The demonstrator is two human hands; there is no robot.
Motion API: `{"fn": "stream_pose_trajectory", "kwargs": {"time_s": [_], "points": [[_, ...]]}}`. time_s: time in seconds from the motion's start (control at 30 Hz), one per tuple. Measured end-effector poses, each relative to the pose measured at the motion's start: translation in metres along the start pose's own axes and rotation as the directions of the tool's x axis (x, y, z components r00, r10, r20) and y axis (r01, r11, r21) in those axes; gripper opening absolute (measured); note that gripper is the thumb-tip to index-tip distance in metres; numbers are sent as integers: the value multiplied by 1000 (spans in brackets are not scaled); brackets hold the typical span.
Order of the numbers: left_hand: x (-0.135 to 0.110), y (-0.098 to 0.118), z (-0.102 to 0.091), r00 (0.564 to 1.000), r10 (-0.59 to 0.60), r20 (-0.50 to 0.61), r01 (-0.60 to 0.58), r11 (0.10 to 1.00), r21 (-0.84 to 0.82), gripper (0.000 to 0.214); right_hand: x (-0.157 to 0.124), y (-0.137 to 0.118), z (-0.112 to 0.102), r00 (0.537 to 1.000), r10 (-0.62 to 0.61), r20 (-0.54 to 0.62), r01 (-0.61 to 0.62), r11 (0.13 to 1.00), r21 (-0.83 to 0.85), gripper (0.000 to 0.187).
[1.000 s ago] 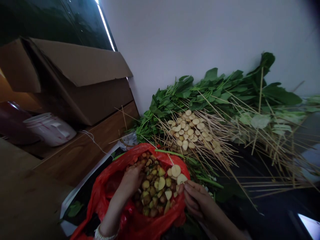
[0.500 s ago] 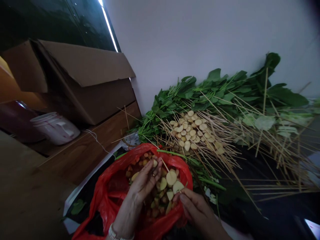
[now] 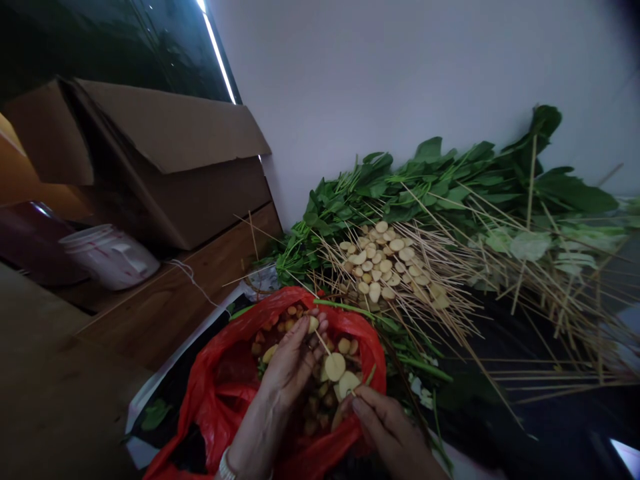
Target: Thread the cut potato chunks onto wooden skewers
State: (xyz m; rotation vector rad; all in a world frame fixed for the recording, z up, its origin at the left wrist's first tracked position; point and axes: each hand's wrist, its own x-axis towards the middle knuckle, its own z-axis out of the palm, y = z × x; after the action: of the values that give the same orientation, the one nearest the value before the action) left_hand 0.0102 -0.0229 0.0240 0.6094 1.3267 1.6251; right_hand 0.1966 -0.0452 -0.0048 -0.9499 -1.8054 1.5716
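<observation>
Over an open red plastic bag (image 3: 203, 383) of cut vegetable pieces, my left hand (image 3: 295, 353) is closed with a pale potato slice (image 3: 313, 325) between its thumb and fingers. My right hand (image 3: 387, 423) pinches the lower part of a thin wooden skewer (image 3: 323, 343). Two round potato slices (image 3: 335, 367) are threaded on that skewer, and its tip reaches the slice in my left hand. Behind the bag lies a pile of skewers topped with potato slices (image 3: 385, 260).
Leafy green stems (image 3: 415, 173) lie along the wall. More skewers with pale cabbage-like leaves (image 3: 530, 247) spread at the right. At the left stand a cardboard box (image 3: 200, 193) and a white plastic jug (image 3: 113, 257). A lit screen (image 3: 627, 457) shows at the lower right corner.
My right hand has moved slightly left and down, bringing the skewer's tip to the slice in my left hand. That slice is held a little more to the right.
</observation>
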Motion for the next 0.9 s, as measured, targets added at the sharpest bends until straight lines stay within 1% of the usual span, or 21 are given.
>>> {"fn": "stream_pose_trajectory", "kwargs": {"time_s": [0.07,0.17,0.3,0.43,0.57,0.67,0.77,0.83,0.9], "points": [[0,1,1,999,-46,12,47,999,-21,14,0,-1,0,1000,-4,-11,4,1000,12,45],[-1,3,1,998,-66,18,67,997,-27,14,-1,0,1,999,-17,-34,18,1000,23,45],[-2,5,1,999,-49,8,49,998,-36,14,-1,1,2,999,-6,-43,8,1000,27,48],[-5,4,4,1000,-16,-9,15,999,-37,14,0,3,3,1000,1,-4,-1,1000,10,53],[-6,-3,7,999,-2,-32,1,999,-43,14,1,7,7,998,-33,-61,35,999,30,54],[-5,-7,8,1000,-9,-5,9,992,-130,20,1,9,8,997,-41,-62,43,999,31,52],[-4,-8,10,997,-57,52,67,976,-206,31,0,8,7,998,-16,-68,19,999,36,49],[-4,-9,12,990,-98,99,119,962,-245,30,0,7,7,999,6,-46,-4,999,37,47],[-4,-13,14,990,-90,105,115,958,-262,28,1,7,7,1000,4,-24,-3,999,49,46]]}}
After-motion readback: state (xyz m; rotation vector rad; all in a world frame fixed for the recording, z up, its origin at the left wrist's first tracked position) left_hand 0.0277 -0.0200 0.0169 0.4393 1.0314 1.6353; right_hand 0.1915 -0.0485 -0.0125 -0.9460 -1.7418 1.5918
